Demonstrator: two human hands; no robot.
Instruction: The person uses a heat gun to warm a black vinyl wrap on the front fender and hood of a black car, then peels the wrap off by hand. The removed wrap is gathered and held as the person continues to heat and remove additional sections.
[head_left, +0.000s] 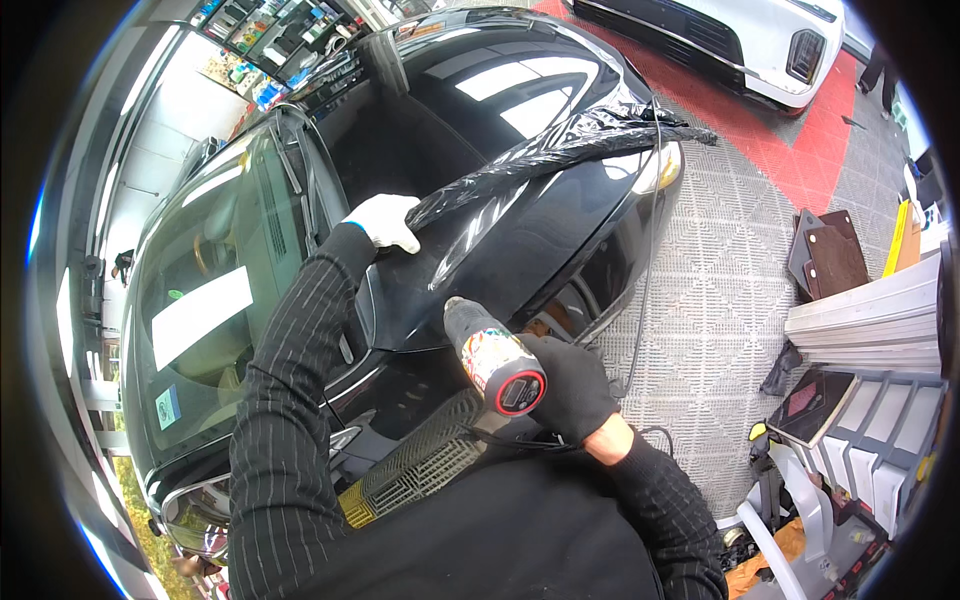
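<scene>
My left hand, in a white glove, holds the near end of a strip of glossy black film. The strip runs bunched and wrinkled along the black car's front fender and past the headlight. A black glove covers my right hand, which is wrapped round a heat gun with a coloured pattern and a small round display at its back. Its nozzle points at the fender, a short way from my left hand. The gun's handle is hidden by my fingers.
A black cord hangs in front of the fender. To the right lie brown mats, boxes of white rolls and a grey rack. A white car stands at the back on red and grey floor tiles. Shelves are beyond.
</scene>
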